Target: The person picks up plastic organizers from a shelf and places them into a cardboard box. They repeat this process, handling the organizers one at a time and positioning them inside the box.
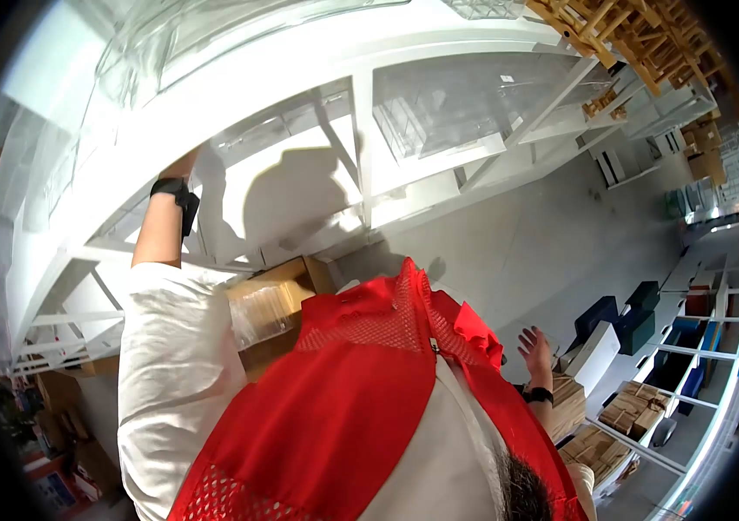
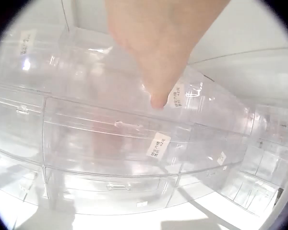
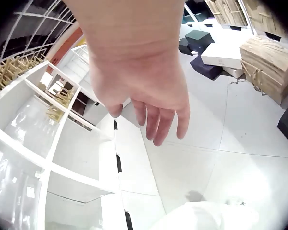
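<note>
My left hand (image 2: 165,43) reaches inside a white shelf unit, with the wrist band (image 1: 180,198) at the shelf's edge in the head view. In the left wrist view one fingertip points down beside a white price label (image 2: 176,97) on a clear plastic drawer box (image 2: 110,143); the other fingers are hidden. More clear drawers with small handles and labels stand around it. Away from the shelf, my right hand (image 3: 144,91) hangs with loose, spread fingers above the pale floor, holding nothing. The head view also shows this right hand (image 1: 536,349) out beside the red vest.
White shelving (image 1: 361,148) runs along the front. Below it stands an open cardboard box (image 1: 300,282) with clear plastic items. Wooden boxes (image 3: 266,67), a white box (image 3: 223,55) and dark boxes (image 3: 200,40) sit to the right. Wooden racks (image 1: 639,35) are at upper right.
</note>
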`<state>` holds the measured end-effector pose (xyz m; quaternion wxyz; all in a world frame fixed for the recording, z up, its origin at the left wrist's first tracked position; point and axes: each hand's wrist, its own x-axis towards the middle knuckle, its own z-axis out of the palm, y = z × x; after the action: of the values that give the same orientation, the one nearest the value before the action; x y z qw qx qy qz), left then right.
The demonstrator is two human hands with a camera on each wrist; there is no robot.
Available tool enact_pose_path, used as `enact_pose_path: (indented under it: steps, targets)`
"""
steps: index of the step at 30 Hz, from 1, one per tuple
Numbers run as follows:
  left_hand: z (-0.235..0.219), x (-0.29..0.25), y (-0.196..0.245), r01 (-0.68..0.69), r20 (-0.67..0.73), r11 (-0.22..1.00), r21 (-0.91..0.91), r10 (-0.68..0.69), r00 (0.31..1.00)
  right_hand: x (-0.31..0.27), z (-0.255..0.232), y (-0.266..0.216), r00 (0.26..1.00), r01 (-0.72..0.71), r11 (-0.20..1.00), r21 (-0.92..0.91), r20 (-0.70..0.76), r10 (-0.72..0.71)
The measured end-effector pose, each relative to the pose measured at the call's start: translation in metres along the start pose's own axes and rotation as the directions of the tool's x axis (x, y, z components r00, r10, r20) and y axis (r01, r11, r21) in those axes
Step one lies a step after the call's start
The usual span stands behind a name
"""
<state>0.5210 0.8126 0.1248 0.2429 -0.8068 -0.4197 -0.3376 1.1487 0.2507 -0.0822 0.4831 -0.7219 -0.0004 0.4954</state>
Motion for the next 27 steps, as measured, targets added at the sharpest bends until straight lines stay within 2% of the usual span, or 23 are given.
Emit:
enact_pose_path:
  steps: [2, 5, 11, 18, 21, 23, 25, 27]
  targets:
    - [-0.008, 0.003, -0.004, 0.088, 0.071, 0.994, 0.059, -0.092, 0.993, 0.010, 0.011, -0.004, 0.996, -0.085, 0.996, -0.031, 0.022, 0.086]
    - [-0.011, 0.011, -0.010, 0.128, 0.106, 0.988, 0.081, -0.136, 0.985, 0.017, 0.009, -0.004, 0.993, -0.114, 0.980, -0.162, -0.008, 0.114]
    - [-0.015, 0.017, -0.018, 0.160, 0.123, 0.983, 0.086, -0.170, 0.978, 0.044, 0.003, -0.025, 0.991, -0.124, 0.983, -0.134, -0.062, 0.116]
    - [-0.020, 0.019, -0.024, 0.177, 0.128, 0.980, 0.090, -0.188, 0.974, 0.074, 0.023, -0.071, 0.999, 0.034, 0.974, -0.226, 0.028, -0.029]
    - [-0.022, 0.017, -0.024, 0.184, 0.126, 0.979, 0.085, -0.194, 0.973, 0.068, 0.056, -0.111, 0.994, 0.109, 0.942, -0.317, 0.063, -0.094]
    - [-0.026, 0.015, -0.023, 0.183, 0.133, 0.980, 0.076, -0.192, 0.972, 0.071, 0.077, -0.133, 0.976, 0.211, 0.905, -0.369, 0.135, -0.172]
    - [-0.030, 0.013, -0.022, 0.179, 0.135, 0.981, 0.072, -0.188, 0.973, 0.045, 0.123, -0.171, 0.946, 0.309, 0.843, -0.441, 0.235, -0.224]
    - [-0.033, 0.011, -0.024, 0.167, 0.138, 0.983, 0.071, -0.176, 0.975, 0.028, 0.181, -0.189, 0.774, 0.565, 0.678, -0.470, 0.587, -0.239]
